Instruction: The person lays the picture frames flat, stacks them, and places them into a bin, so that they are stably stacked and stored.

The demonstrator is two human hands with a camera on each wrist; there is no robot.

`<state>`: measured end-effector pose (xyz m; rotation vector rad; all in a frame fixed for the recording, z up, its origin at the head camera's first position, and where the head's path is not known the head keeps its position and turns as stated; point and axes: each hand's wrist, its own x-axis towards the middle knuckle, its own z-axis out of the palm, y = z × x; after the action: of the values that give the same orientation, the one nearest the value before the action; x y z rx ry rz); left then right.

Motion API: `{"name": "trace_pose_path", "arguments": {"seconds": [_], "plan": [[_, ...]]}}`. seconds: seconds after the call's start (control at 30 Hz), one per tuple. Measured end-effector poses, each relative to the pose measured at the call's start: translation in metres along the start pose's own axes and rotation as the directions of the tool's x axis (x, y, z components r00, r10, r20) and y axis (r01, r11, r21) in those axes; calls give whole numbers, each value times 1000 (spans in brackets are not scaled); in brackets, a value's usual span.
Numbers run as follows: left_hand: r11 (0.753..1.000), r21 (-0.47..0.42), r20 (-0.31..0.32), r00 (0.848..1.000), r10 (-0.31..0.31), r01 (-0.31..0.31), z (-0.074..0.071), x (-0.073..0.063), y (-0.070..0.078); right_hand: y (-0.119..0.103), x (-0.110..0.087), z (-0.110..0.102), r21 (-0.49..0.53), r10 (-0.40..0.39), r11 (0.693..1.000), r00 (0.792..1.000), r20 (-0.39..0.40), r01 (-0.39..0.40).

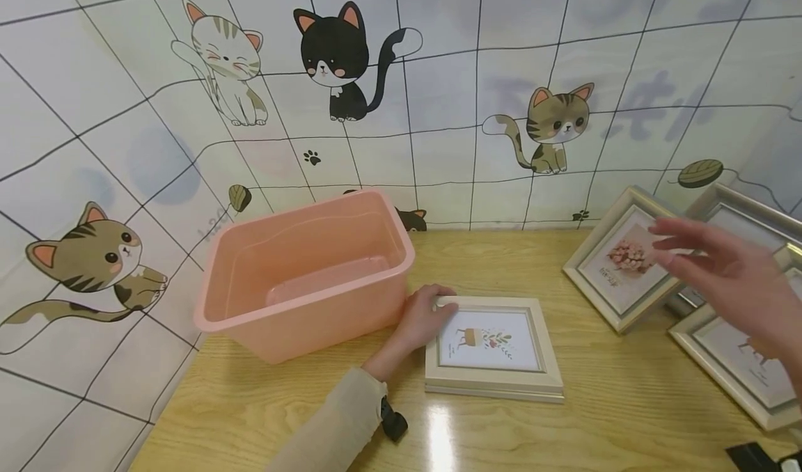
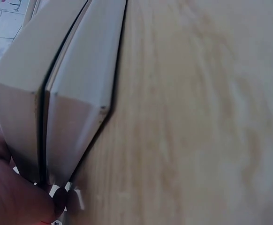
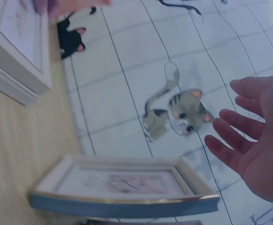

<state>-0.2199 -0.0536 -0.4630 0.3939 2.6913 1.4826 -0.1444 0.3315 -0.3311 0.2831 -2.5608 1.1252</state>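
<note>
Left grip [image 1: 421, 322] pinched the frame stack [image 1: 498, 347], seemingly steadying it; right grip [image 1: 729, 270], spread loose, probably needed closing on the pink-flower frame [image 1: 617, 256] near the tabletop's [image 1: 501, 260] back edge!

Left hand [image 1: 421, 324] grips stacked frames [image 1: 493, 340] — apparently two — beside a pink tub [image 1: 326, 326]; right hand [image 1: 729, 273] hovers.
</note>
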Motion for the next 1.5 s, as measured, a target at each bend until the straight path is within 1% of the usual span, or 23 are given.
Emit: {"name": "trace_pose_path", "arguments": {"seconds": [0.1,0.13,0.2,0.23,0.27,0.33,0.37,0.47,0.5,0.53,0.6,0.67,0.7,0.73,0.8,0.97,1.07,1.23,1.33,1.43,1.5], "plan": [[1000,-7,-5,1000,-5,5,-1,0,-1,5,15,-14,-36,10,999,995,-96,-14],[1000,-10,-7,1000,-6,6,-1,0,-1,11,20,-17,-17,-3,1000,992,-128,1],[1000,-18,-9,1000,-9,9,-1,0,-2,21,29,-23,5,-9,1000,986,-164,10],[1000,-24,-10,1000,-11,10,-1,0,-2,29,34,-25,13,-16,1000,984,-177,18],[999,-30,-9,1000,-13,13,-1,0,-3,36,37,-27,14,-6,1000,984,-176,8],[999,-42,-7,1000,-18,18,-1,0,-2,56,43,-29,-17,11,1000,985,-172,-14],[999,-48,-6,1000,-23,22,0,0,-2,59,46,-31,-53,37,998,989,-145,-45],[997,-64,-6,999,-37,36,0,-1,-1,62,52,-32,-143,113,982,991,-70,-122],[997,-68,-6,999,-43,43,0,-1,-1,73,57,-33,-193,121,973,992,-41,-126],[996,-72,-6,999,-50,50,1,-1,-1,76,60,-33,-239,139,962,990,-3,-136],[996,-73,-6,998,-60,60,1,-2,0,79,64,-34,-307,175,941,980,89,-140],[995,-74,-7,998,-69,68,2,-2,0,88,68,-33,-366,186,923,968,166,-115],[995,-74,-8,998,-69,68,2,-2,0,89,69,-33,-388,188,916,963,194,-101],[995,-74,-7,997,-71,70,2,-2,0,79,69,-32,-395,199,913,955,218,-100],[995,-76,-9,997,-72,71,2,-2,0,70,70,-31,-397,207,913,945,251,-94],[993,-89,-5,997,-83,82,1,-2,-1,61,71,-28,-407,205,909,945,254,-87],[993,-95,-2,997,-74,73,1,-3,-2,62,69,-26,-416,190,905,957,218,-85],[994,-96,-2,999,-49,49,1,-6,-1,59,59,-23,-395,145,915,979,143,-78],[995,-98,-1,1000,-18,18,0,-8,2,55,53,-22,-371,142,924,984,107,-93],[994,-101,-10,999,33,-34,-3,-10,7,47,47,-22,-324,168,936,983,75,-135],[992,-107,-23,997,67,-69,-6,-11,12,42,44,-22,-272,187,948,981,60,-164]]}}
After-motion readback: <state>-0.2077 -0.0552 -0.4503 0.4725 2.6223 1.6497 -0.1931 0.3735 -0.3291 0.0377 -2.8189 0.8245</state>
